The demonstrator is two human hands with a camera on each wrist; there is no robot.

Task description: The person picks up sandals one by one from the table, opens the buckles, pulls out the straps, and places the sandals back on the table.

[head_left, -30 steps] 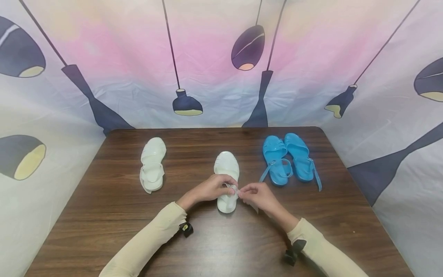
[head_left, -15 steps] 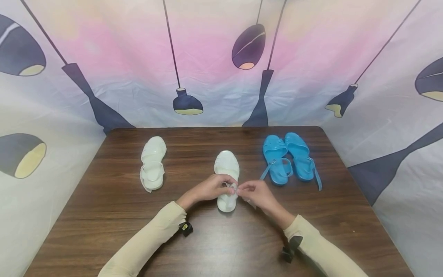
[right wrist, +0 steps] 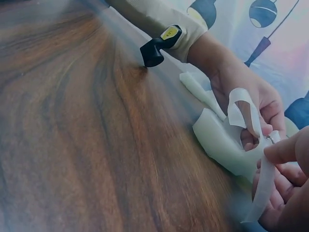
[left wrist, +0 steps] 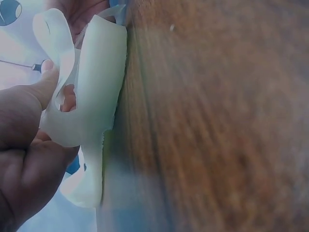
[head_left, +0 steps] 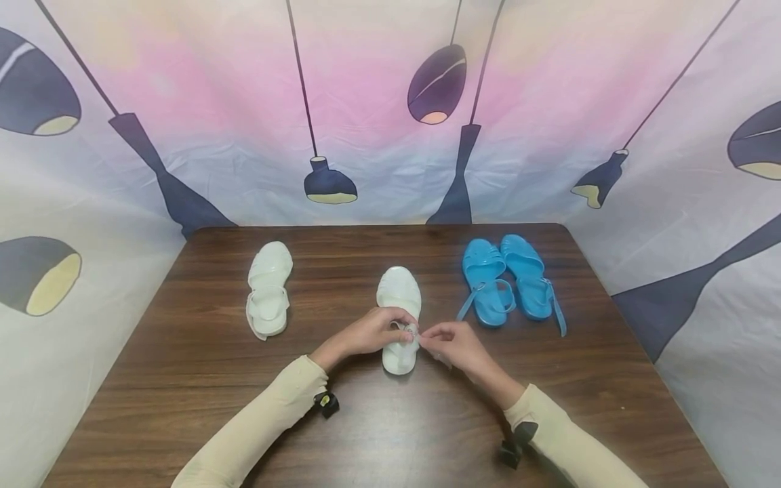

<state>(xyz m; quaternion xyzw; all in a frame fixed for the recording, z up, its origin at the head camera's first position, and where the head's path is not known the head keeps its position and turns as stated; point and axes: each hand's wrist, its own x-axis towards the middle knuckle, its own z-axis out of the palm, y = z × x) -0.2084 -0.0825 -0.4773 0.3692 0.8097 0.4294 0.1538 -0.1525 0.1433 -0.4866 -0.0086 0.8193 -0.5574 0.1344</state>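
A white jelly sandal (head_left: 399, 288) rests on the table with its toe pointing away from me. My left hand (head_left: 368, 332) reaches across it from the left and grips the ankle strap at the buckle side, thumb on top. From the right, my right hand (head_left: 454, 344) pinches that strap right beside the buckle (right wrist: 273, 137). The strap's loose tail (right wrist: 263, 191) hangs down past the right fingers in the right wrist view. Seen from the left wrist, the heel strap (left wrist: 54, 36) stands up in a loop above the sole (left wrist: 102, 67).
Another white sandal (head_left: 270, 268) lies at the left of the brown wooden table (head_left: 329, 251). Two blue sandals (head_left: 484, 261) stand side by side at the back right, their straps undone. A curtain printed with lamps (head_left: 244, 135) hangs behind the table.
My right hand has shifted slightly toward the buckle, and the strap's tail sits closer under it. The left hand and the sandals have stayed in place.
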